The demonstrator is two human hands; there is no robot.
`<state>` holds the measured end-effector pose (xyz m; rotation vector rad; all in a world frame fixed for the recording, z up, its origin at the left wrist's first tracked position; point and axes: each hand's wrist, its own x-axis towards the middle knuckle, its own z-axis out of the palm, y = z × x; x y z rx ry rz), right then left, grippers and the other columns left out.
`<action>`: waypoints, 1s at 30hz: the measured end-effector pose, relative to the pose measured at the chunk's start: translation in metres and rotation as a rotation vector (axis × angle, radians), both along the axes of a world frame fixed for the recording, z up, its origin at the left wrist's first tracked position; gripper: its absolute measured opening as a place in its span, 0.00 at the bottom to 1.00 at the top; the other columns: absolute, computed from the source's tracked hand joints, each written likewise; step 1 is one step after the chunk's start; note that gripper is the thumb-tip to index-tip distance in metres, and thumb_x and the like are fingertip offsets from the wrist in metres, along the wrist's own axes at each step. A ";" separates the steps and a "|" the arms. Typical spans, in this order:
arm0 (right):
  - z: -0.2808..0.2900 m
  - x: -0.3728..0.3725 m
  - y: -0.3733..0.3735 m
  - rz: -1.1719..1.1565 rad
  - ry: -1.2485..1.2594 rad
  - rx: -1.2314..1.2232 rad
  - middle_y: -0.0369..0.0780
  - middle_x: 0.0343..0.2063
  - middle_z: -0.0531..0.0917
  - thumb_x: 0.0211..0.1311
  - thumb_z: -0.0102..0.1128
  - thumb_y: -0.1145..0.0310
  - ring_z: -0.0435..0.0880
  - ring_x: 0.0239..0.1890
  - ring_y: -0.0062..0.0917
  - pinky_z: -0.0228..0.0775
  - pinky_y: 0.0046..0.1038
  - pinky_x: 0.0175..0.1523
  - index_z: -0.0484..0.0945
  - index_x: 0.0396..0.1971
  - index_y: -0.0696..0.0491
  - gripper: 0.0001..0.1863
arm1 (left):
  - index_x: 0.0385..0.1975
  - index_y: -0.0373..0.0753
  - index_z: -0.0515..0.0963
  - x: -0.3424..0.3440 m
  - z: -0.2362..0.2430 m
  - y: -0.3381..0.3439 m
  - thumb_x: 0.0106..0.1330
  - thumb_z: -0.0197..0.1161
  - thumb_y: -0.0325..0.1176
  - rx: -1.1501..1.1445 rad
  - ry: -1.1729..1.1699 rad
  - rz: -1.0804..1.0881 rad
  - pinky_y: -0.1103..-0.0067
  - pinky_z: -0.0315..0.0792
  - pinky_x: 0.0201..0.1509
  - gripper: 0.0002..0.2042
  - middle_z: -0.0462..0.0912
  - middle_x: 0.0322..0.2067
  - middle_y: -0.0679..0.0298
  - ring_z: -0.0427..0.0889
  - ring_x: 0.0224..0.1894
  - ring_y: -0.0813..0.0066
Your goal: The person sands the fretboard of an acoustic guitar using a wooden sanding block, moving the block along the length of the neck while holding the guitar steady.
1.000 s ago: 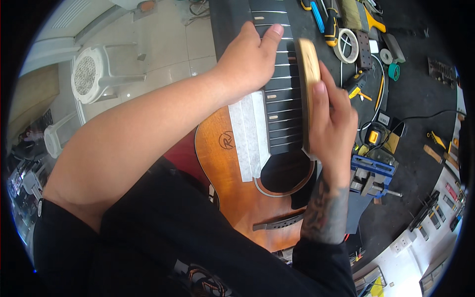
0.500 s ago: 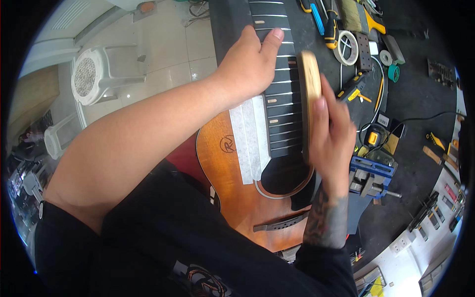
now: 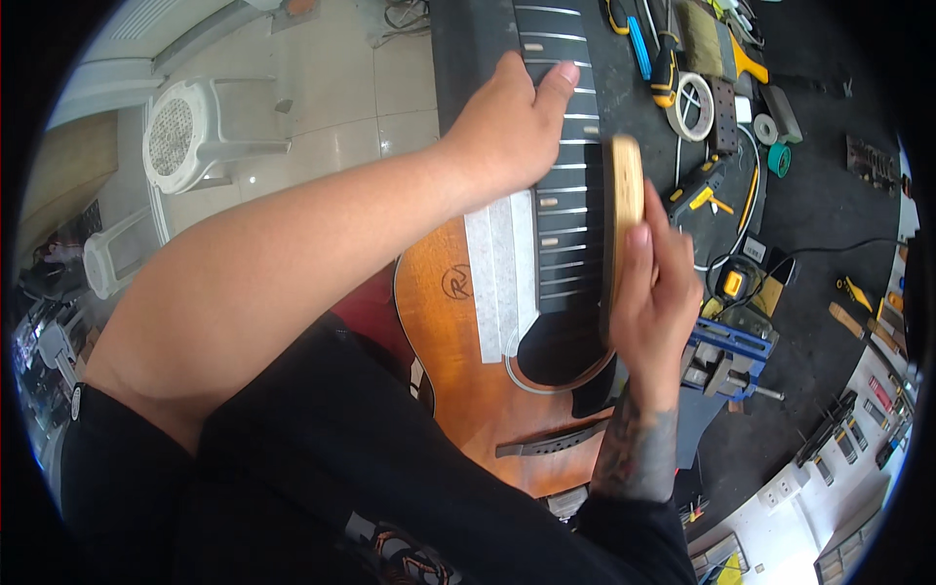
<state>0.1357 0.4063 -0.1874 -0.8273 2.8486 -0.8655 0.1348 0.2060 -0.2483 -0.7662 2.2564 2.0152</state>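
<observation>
An acoustic guitar [image 3: 434,336] with an amber-brown top lies face up. Its dark fretboard [image 3: 567,226] with silver frets runs away from me. My left hand [image 3: 512,122] is closed round the neck, thumb over the frets; its other fingers are mostly hidden underneath. My right hand [image 3: 658,283] grips a long wooden block [image 3: 627,200] held along the right edge of the fretboard; the block's underside is hidden. White masking tape [image 3: 499,278] covers the top left of the fretboard. Below lie the sound hole [image 3: 558,349] and the dark bridge [image 3: 553,442].
On the dark workbench [image 3: 819,214] to the right lie a tape roll [image 3: 690,105], a yellow-and-black hot glue gun [image 3: 697,185], a yellow-handled brush [image 3: 749,66], cables and a blue vise [image 3: 729,343]. White plastic stools [image 3: 180,141] stand on the tiled floor at left.
My right hand and the wooden block have slid toward me along the fretboard edge, nearer the sound hole. The left hand keeps its hold. The whole view has shifted slightly.
</observation>
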 end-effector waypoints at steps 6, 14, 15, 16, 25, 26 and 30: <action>0.008 -0.001 -0.008 -0.001 -0.054 0.043 0.47 0.33 0.86 0.75 0.56 0.70 0.81 0.35 0.36 0.72 0.35 0.44 0.80 0.58 0.63 0.18 | 0.55 0.26 0.69 0.002 0.000 -0.004 0.81 0.47 0.53 0.089 -0.017 0.013 0.72 0.75 0.56 0.28 0.81 0.44 0.50 0.81 0.49 0.67; 0.007 -0.012 -0.024 -0.070 -0.156 -0.047 0.49 0.32 0.86 0.76 0.54 0.68 0.81 0.35 0.38 0.72 0.35 0.41 0.80 0.57 0.63 0.18 | 0.54 0.27 0.69 0.000 0.000 -0.004 0.82 0.47 0.53 0.095 -0.067 0.020 0.72 0.74 0.58 0.27 0.81 0.42 0.53 0.80 0.49 0.68; 0.009 -0.007 -0.018 -0.067 -0.151 0.000 0.48 0.31 0.86 0.77 0.54 0.68 0.81 0.35 0.37 0.72 0.35 0.42 0.80 0.57 0.63 0.18 | 0.54 0.27 0.69 0.001 -0.001 -0.004 0.82 0.47 0.53 0.094 -0.067 0.020 0.72 0.74 0.58 0.27 0.81 0.42 0.53 0.80 0.49 0.68; 0.010 -0.004 -0.014 -0.051 -0.141 0.046 0.47 0.31 0.86 0.77 0.54 0.68 0.81 0.35 0.37 0.73 0.34 0.42 0.80 0.57 0.63 0.18 | 0.53 0.26 0.69 0.002 -0.004 -0.005 0.81 0.47 0.53 0.069 -0.024 0.013 0.72 0.75 0.56 0.28 0.81 0.42 0.53 0.80 0.48 0.68; 0.004 -0.011 -0.018 -0.108 -0.233 -0.084 0.47 0.34 0.87 0.76 0.54 0.68 0.82 0.36 0.36 0.73 0.36 0.46 0.80 0.58 0.63 0.19 | 0.54 0.26 0.69 0.001 -0.007 -0.003 0.82 0.47 0.52 0.162 -0.048 0.030 0.72 0.74 0.58 0.27 0.81 0.44 0.51 0.80 0.50 0.68; 0.005 -0.006 -0.008 -0.042 -0.134 -0.030 0.47 0.32 0.86 0.76 0.54 0.68 0.82 0.35 0.36 0.73 0.35 0.45 0.80 0.58 0.63 0.18 | 0.53 0.26 0.69 0.001 -0.008 -0.003 0.82 0.47 0.52 0.090 0.002 0.025 0.73 0.76 0.54 0.27 0.81 0.43 0.51 0.81 0.48 0.69; 0.000 -0.001 0.003 0.015 -0.025 -0.004 0.44 0.31 0.84 0.78 0.53 0.65 0.77 0.33 0.26 0.71 0.29 0.41 0.79 0.61 0.59 0.19 | 0.53 0.26 0.69 0.000 -0.007 -0.002 0.82 0.47 0.53 0.022 0.014 0.006 0.75 0.77 0.51 0.28 0.81 0.43 0.51 0.81 0.47 0.70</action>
